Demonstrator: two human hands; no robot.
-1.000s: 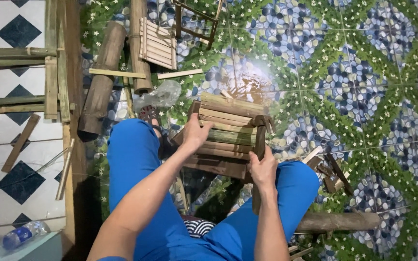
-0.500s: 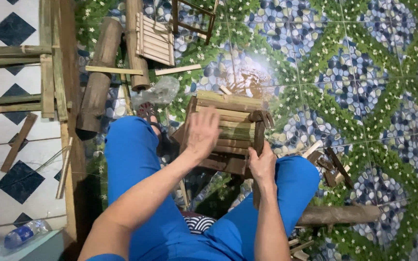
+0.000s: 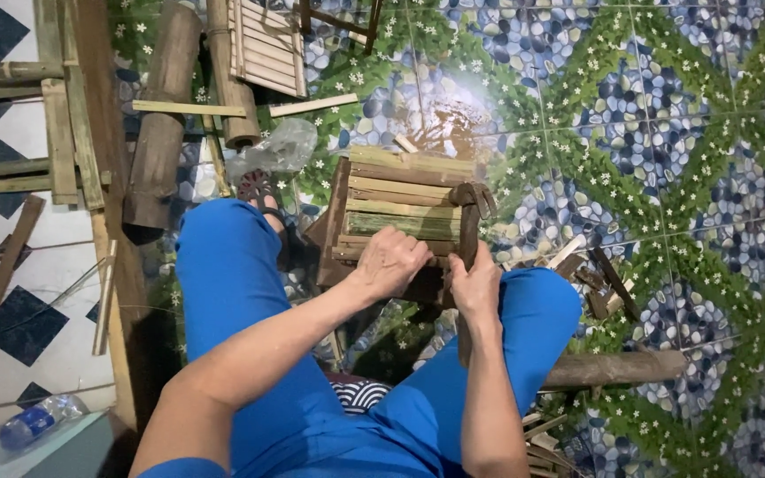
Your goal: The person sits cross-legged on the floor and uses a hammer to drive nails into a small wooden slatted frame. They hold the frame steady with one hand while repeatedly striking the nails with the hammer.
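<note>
Slatted bamboo frame (image 3: 400,199), flat greenish-brown strips nailed across darker side rails, lies on the patterned pebble-print tile floor (image 3: 683,133) between blue-trousered knees. Left hand (image 3: 391,261) presses curled fingers on its near slats; right hand (image 3: 475,283) is clenched round a dark wooden-handled hammer (image 3: 471,212) at its right edge. Farther left lie thick round bamboo poles (image 3: 159,133), a crumpled clear plastic bag (image 3: 278,150) and another slatted panel (image 3: 267,44).

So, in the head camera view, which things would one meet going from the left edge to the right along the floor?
Clear plastic bottle with blue label → thick brown bamboo log → left hand on the slatted bamboo stool → right hand → small pile of dark wood offcuts.
</note>
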